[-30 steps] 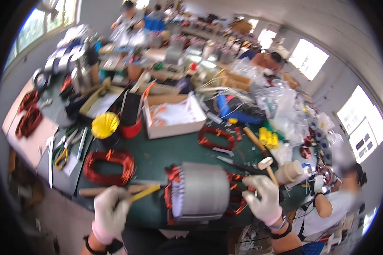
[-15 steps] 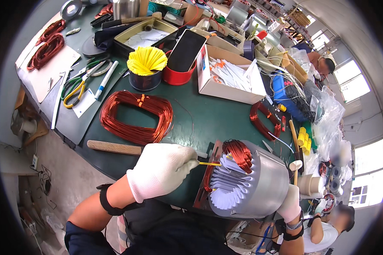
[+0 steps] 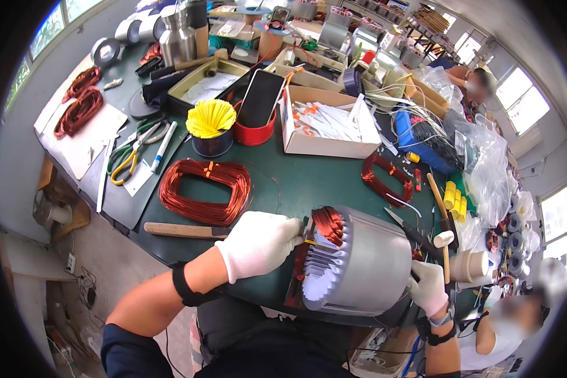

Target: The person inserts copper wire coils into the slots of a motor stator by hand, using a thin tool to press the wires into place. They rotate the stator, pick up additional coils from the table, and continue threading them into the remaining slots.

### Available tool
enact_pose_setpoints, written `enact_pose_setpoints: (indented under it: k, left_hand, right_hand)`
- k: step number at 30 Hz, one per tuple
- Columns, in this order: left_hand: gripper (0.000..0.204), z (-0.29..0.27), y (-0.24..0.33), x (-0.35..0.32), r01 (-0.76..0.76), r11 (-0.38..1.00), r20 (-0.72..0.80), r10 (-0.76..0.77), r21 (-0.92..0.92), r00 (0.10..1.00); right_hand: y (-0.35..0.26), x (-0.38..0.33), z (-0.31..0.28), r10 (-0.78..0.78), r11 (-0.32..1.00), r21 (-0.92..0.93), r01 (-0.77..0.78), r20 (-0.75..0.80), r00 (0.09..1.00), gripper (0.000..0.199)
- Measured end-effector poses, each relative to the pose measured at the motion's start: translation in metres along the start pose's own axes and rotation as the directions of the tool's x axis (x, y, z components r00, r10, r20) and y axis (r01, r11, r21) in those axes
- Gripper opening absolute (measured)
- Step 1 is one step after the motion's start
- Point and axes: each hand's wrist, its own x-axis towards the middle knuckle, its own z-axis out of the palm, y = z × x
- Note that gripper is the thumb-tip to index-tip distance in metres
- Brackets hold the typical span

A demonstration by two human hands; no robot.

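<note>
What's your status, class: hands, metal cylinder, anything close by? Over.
Left hand at slotted end, yellow strip by its fingertips. Right hand at opposite end. Metal cylinder on its side, copper wire at slotted end. Wooden handle near left hand.

A grey metal cylinder (image 3: pixel 375 261) lies on its side along the near edge of a green table (image 3: pixel 296 179), pale folded liners (image 3: pixel 322 264) fringing its left end. Reddish copper wire (image 3: pixel 327 225) bulges atop that end; a thin yellow strip (image 3: pixel 310 242) shows beside the liners.
</note>
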Motion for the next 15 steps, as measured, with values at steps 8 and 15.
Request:
enact_pose_setpoints:
  k: [8,15]
  left_hand:
    - [0.033,-0.024,0.005,-0.001,0.219,0.974,0.024,-0.221,0.066,0.975]
    - [0.032,-0.008,0.004,0.005,0.14,0.982,0.037,-0.146,0.127,0.989]
  right_hand:
    - [0.008,-0.013,-0.017,0.018,0.999,-0.035,-0.018,0.006,1.0,0.031]
    - [-0.009,-0.017,-0.017,-0.115,0.977,-0.19,0.094,-0.099,0.988,0.04]
